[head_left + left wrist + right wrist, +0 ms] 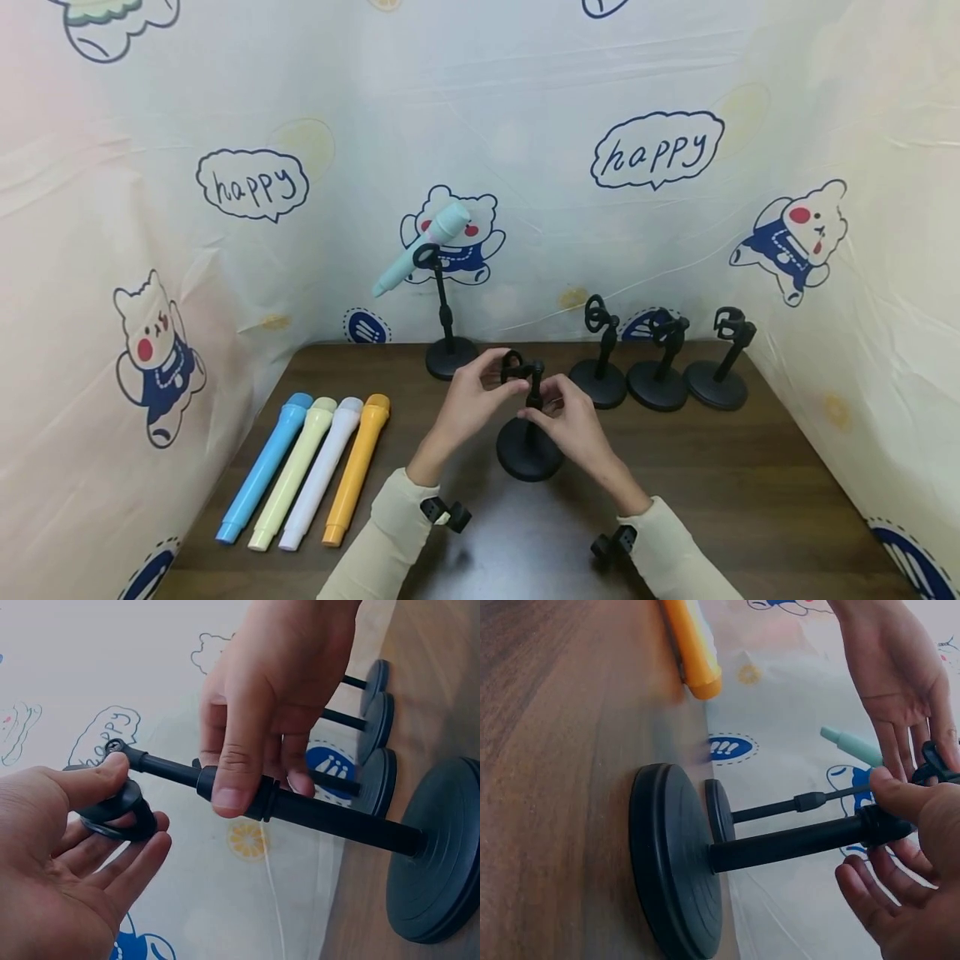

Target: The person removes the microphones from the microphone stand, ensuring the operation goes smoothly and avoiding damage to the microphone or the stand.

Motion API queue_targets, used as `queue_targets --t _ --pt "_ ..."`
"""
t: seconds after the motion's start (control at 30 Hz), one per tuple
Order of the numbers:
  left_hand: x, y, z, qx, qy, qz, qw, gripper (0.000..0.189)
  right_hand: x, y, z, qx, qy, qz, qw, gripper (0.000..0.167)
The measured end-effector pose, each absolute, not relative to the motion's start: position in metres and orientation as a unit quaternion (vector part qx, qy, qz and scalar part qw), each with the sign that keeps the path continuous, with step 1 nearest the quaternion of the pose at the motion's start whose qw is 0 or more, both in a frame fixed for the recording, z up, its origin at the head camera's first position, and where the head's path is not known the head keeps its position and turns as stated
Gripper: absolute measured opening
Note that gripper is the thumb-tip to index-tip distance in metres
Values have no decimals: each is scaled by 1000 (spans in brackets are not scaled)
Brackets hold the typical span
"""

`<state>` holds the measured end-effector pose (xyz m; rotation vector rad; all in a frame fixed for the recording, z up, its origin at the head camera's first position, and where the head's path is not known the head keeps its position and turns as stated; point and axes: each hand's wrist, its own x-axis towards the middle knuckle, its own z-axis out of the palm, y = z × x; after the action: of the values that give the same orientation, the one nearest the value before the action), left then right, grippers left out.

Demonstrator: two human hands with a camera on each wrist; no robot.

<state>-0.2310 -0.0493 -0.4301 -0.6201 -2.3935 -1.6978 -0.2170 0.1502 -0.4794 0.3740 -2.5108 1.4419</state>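
Note:
A black tabletop microphone stand [530,454] stands upright on the table between both hands. My left hand [474,398] pinches the stand's clip [124,806] at the top, thumb on one side and fingers beneath it. Lower down, my right hand [576,423] holds the collar [251,796] of the pole between thumb and fingers. The pole runs down to a round base [676,862], which neither hand touches. In the right wrist view, the right fingers partly hide the collar and the upper pole.
Blue [266,467], pale yellow [294,473], white [322,473] and orange [357,471] microphones lie side by side at left. At the back, another stand [450,357] bears a mint microphone [422,250]. Three further stands [598,383] [657,385] [716,385] stand at back right, before a printed cloth.

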Motion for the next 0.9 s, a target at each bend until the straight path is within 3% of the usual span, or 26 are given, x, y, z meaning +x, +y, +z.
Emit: queue_targets --t 0.27,0.53,0.9 --pt "-231 -49 -433 -208 -795 -565 72 39 -215 156 -477 178 -855 470 130 26" --pt "-232 -49 -432 -206 -791 -571 72 39 -212 159 -477 191 -856 474 79 32" --pt "-231 -50 -431 -207 -789 -575 68 38 -216 154 -472 184 -844 500 54 44"
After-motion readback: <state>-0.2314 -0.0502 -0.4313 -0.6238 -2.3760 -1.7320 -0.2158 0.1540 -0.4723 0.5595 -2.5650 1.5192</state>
